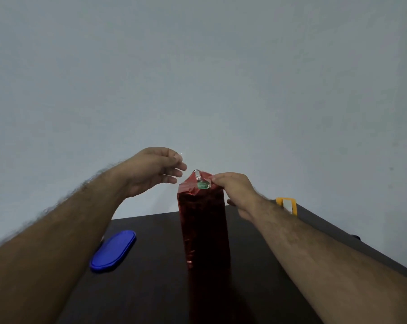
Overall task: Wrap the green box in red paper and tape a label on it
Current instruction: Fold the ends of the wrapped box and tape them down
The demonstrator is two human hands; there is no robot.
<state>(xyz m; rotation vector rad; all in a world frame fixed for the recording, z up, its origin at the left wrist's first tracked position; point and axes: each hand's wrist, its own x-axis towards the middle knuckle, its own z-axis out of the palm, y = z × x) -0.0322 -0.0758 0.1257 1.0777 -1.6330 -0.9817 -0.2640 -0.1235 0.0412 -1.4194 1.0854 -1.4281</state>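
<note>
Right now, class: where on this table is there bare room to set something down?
Bare table lies between the blue lid and the red-wrapped box. Right of the box is open up to the yellow holder, under the right forearm. Both hands crowd the box top.

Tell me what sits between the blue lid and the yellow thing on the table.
In the head view, the red-wrapped box stands upright between the blue lid and yellow object.
</note>
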